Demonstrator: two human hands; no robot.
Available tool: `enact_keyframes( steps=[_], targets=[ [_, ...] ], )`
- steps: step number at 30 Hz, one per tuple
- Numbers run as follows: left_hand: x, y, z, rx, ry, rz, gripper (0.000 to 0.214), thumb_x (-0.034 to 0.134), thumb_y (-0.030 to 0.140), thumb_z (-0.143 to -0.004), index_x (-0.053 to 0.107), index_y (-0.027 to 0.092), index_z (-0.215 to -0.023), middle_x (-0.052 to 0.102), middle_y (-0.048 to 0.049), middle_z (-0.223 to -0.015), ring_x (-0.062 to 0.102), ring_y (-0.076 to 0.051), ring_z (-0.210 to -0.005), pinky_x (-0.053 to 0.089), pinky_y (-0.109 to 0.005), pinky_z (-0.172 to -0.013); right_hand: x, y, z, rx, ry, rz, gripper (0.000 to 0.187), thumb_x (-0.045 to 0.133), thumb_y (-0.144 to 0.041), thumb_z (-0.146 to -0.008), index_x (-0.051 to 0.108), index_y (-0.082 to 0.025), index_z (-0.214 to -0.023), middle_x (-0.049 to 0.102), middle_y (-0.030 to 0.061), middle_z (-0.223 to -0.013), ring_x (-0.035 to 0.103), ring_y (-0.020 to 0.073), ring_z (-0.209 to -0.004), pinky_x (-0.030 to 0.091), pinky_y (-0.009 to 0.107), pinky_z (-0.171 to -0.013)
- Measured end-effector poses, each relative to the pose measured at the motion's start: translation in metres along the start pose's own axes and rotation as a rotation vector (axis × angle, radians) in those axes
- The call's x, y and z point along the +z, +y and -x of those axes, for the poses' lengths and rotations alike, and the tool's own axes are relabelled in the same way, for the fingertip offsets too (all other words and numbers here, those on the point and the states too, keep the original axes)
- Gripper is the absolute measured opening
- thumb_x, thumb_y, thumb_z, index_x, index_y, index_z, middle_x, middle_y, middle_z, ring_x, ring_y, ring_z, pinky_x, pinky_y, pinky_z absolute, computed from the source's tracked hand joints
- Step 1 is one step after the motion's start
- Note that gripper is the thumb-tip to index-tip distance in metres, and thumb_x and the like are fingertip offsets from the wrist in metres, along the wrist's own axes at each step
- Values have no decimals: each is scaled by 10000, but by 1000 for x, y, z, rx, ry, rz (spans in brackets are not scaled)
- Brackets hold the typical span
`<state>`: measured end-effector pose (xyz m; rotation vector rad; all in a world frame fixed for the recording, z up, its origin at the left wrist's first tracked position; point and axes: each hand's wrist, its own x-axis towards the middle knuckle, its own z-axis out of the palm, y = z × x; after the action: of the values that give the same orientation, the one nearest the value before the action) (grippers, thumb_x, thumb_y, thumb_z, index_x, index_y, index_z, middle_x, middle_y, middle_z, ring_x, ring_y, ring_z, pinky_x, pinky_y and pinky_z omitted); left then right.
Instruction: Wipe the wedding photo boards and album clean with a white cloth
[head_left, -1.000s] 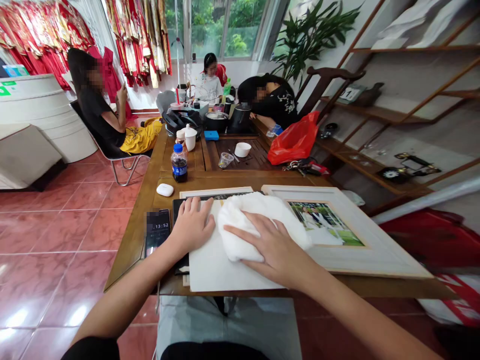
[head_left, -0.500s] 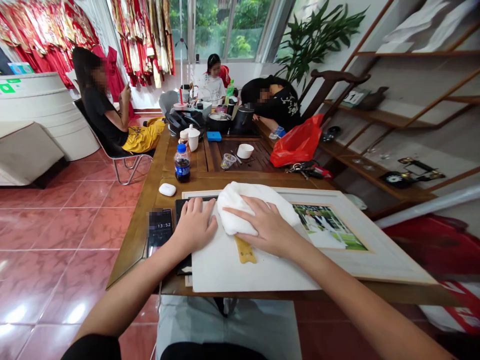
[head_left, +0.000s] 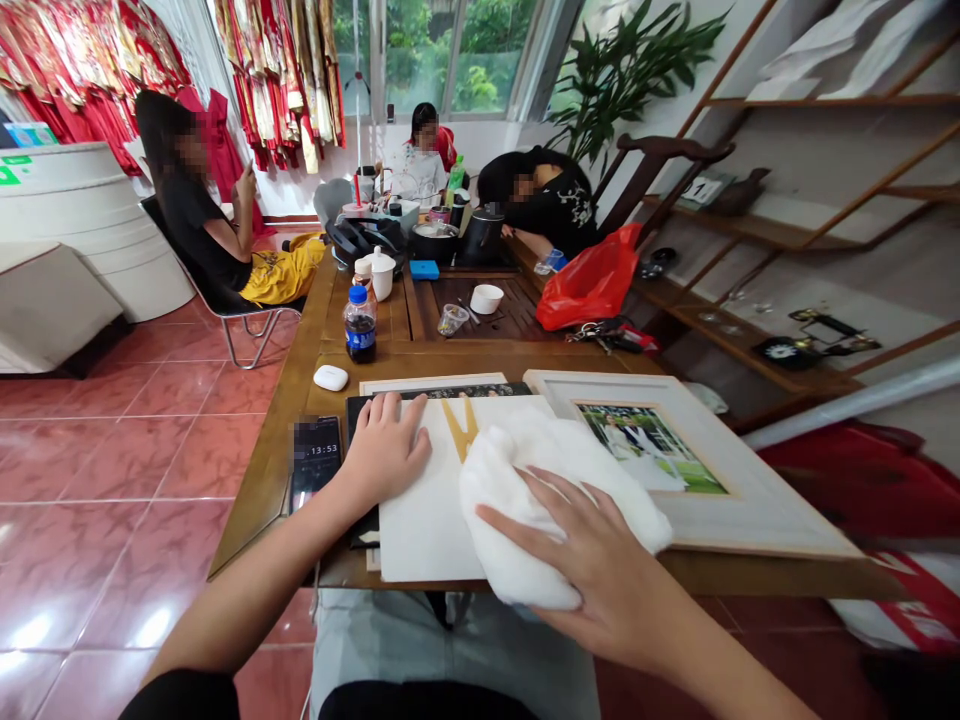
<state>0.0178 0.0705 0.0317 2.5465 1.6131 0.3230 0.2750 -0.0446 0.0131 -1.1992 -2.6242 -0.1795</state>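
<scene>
My left hand (head_left: 388, 450) lies flat on the left part of a white board (head_left: 420, 540), its fingers stretched out and nothing in it. A thick, soft white cloth (head_left: 502, 500) is bunched under my right hand (head_left: 592, 550), whose fingers are spread over it and press into it. The cloth covers the board's right side and near edge. A flat, yellow V-shaped piece (head_left: 455, 425) shows on the board, its lower end hidden by the cloth. To the right lies a white-matted picture frame (head_left: 772, 510) holding a photo (head_left: 652, 450) of two people outdoors.
Left of the board are a phone (head_left: 315, 460), a white earbud case (head_left: 331, 377) and a cola bottle (head_left: 360, 325). Farther back are a white cup (head_left: 487, 299), keys (head_left: 600, 330) and a red plastic bag (head_left: 589, 280). Several people sit around the far side; shelves (head_left: 780, 240) stand at right.
My right hand has moved the white cloth toward me and to the right, off the board's far part. The yellow piece's forked upper end is now uncovered. My left hand stays in place.
</scene>
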Motion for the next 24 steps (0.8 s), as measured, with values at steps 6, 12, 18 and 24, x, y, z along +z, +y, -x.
enact_keyframes(
  steps=[6,12,18,24],
  targets=[
    [-1,0,0,15,-5,-24,517,379,328,-1012,424,169,-1502,491,-155,-1337,440,-323,-1277,331,-482,-1130,-1,-3,17,-12,25,7,766,581,-579,-847,377,-368,-1554,345,174,-1573,410,457,-1330,385,604,-934],
    [-1,0,0,19,-9,-25,518,382,322,-1012,420,168,-1506,488,-157,-1341,442,-322,-1274,326,-491,-1132,1,21,-6,81,-23,-14,681,574,-537,-889,406,-392,-1534,440,178,-1502,461,420,-1301,420,593,-929],
    [-1,-1,0,21,-5,-12,515,375,329,-1011,423,174,-1500,500,-148,-1320,446,-316,-1266,336,-489,-1122,7,59,-52,224,-69,3,581,484,-549,-957,456,-370,-1509,461,175,-1491,455,401,-1310,422,582,-952],
    [0,-1,0,22,3,6,510,364,333,-1009,424,184,-1492,503,-145,-1308,449,-313,-1256,343,-497,-1112,11,76,-79,260,-55,19,554,458,-567,-972,478,-374,-1491,485,158,-1458,473,379,-1283,426,554,-940]
  ],
)
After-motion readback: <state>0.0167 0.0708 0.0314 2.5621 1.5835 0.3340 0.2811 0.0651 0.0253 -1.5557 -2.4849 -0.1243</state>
